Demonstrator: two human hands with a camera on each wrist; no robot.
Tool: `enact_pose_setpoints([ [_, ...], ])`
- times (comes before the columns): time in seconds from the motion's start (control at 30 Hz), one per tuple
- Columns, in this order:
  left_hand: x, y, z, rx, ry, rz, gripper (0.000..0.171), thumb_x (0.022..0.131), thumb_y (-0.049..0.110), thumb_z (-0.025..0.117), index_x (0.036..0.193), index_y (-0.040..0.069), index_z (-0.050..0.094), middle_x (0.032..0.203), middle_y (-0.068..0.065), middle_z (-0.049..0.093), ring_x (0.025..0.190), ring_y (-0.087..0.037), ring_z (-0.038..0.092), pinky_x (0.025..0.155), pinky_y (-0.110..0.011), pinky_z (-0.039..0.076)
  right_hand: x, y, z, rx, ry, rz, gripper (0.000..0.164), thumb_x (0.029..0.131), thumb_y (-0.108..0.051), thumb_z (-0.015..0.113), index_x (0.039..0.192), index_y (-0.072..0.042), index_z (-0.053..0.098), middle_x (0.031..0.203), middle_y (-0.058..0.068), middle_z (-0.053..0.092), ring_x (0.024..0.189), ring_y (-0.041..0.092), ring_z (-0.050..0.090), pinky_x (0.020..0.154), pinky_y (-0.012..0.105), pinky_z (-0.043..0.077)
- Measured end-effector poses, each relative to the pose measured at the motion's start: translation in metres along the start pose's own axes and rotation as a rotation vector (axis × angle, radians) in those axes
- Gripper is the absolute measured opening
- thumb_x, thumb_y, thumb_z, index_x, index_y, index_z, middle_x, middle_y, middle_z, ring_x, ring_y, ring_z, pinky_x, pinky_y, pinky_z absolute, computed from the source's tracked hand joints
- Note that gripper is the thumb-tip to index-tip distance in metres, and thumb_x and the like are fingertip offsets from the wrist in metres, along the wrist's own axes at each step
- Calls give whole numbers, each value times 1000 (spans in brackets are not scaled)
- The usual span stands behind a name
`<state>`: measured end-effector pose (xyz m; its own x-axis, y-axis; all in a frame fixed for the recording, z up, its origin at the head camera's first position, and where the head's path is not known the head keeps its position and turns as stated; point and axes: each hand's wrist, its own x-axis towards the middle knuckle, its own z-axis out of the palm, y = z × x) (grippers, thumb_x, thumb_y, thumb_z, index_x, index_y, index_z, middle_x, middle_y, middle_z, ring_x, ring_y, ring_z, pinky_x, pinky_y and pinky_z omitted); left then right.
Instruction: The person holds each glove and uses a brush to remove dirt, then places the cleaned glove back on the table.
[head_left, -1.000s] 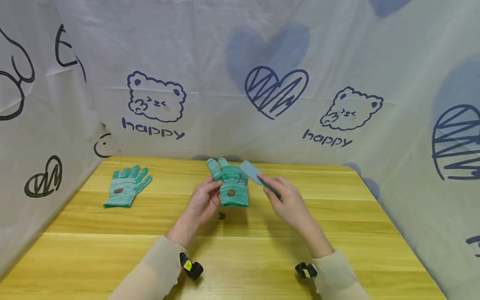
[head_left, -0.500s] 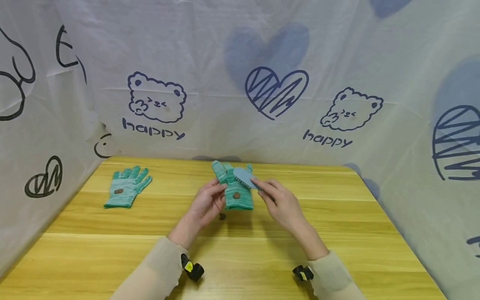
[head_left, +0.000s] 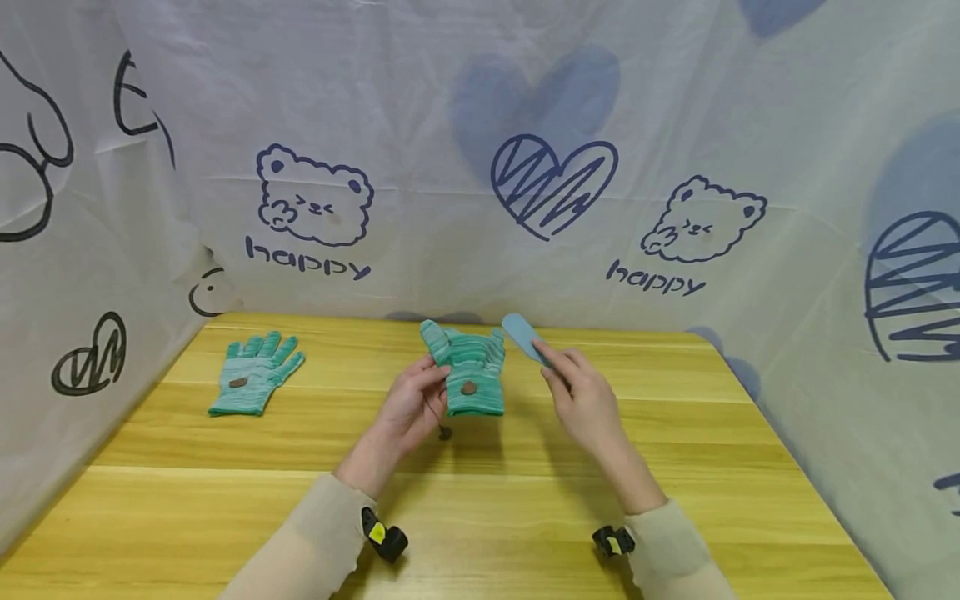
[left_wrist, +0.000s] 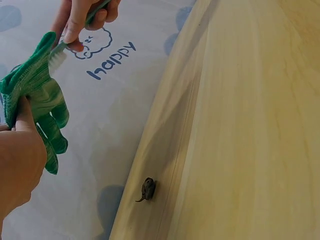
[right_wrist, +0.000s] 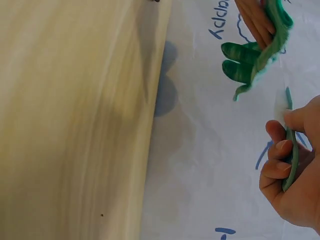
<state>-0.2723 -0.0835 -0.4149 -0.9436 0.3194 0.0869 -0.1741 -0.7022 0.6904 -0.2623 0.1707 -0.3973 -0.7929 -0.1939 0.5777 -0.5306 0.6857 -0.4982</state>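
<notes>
Green glove (head_left: pixel 476 362) up at centre, held above the bench (head_left: pixel 480 517): cuff at 6 o'clock, long axis running roughly 6 to 12, one finger poking towards 11, brown spot (head_left: pixel 468 388) facing up near the cuff! Left hand (head_left: pixel 408 404) pinches its edge from 8 o'clock, thumb on top. Right hand (head_left: pixel 588 400), over at 3, curls round the blue brush (head_left: pixel 522 335), which points to 11 and sits just off the glove. Looks like a brushing step; next, I'd say, bristles (left_wrist: pixel 57 61) onto that spot, cloth held taut. Out at 9, a second glove (head_left: pixel 247 396) lies flat
</notes>
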Motion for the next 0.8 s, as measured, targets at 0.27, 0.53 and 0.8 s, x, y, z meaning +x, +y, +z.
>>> enact_pose_setpoints([
  [0.27, 0, 0, -2, -12, -14, 2, 30, 110, -5, 28, 136, 1, 41, 112, -6, 66, 101, -12, 69, 85, -23, 58, 0, -4, -8, 92, -1, 33, 43, 105, -9, 61, 148, -17, 62, 112, 9, 66, 72, 18, 51, 59, 28, 43],
  [0.53, 2, 2, -4, -7, 9, 27, 31, 110, -5, 28, 137, 1, 41, 114, -6, 66, 103, -13, 68, 87, -24, 58, 0, -17, -5, 133, 43, -147, 44, 99, -1, 68, 141, -12, 67, 101, 9, 67, 72, 15, 51, 60, 27, 44],
  [0.8, 3, 5, -4, 2, 53, 42, 30, 110, -5, 28, 137, -1, 40, 112, -5, 68, 104, -12, 69, 89, -24, 58, -7, -29, 7, 122, -39, -258, 43, 99, -2, 69, 141, -11, 67, 104, 8, 68, 73, 12, 50, 60, 27, 45],
])
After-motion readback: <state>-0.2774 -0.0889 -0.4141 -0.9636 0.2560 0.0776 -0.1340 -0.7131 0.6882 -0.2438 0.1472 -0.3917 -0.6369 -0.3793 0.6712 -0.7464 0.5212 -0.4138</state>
